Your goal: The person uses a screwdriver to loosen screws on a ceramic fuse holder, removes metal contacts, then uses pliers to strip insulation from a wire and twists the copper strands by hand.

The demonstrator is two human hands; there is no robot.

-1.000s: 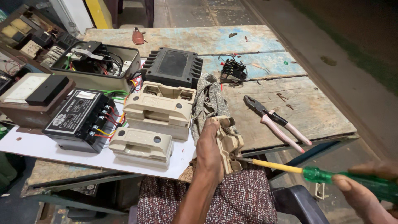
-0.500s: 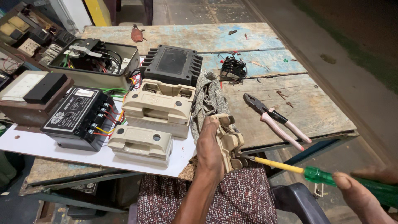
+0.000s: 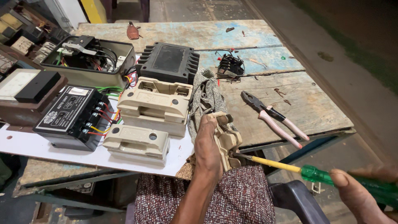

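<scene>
The left hand is wrapped around a small beige fuse carrier and holds it upright above the person's lap, just at the near edge of the worktop; the fingers are curled behind the part, so only the back of the hand is seen. The right hand, at about 4 o'clock from the left one, is closed around the green handle of a screwdriver. Its yellow shaft goes toward 10 o'clock and the metal tip touches the lower side of the fuse carrier. At 12 o'clock from the left hand a grey patterned cloth lies on the worktop. At 2 o'clock are pliers with pink handles, lying flat and well apart from the hands. At 10 o'clock stands a large beige fuse base, and just in front of it a smaller beige fuse base, both on a white board. Further at 9 o'clock is a black unit with coloured wires. Behind, at 11 o'clock, are a black ribbed block and an open metal box with wiring. A small black part with wires lies at 1 o'clock, far from the hands.
</scene>
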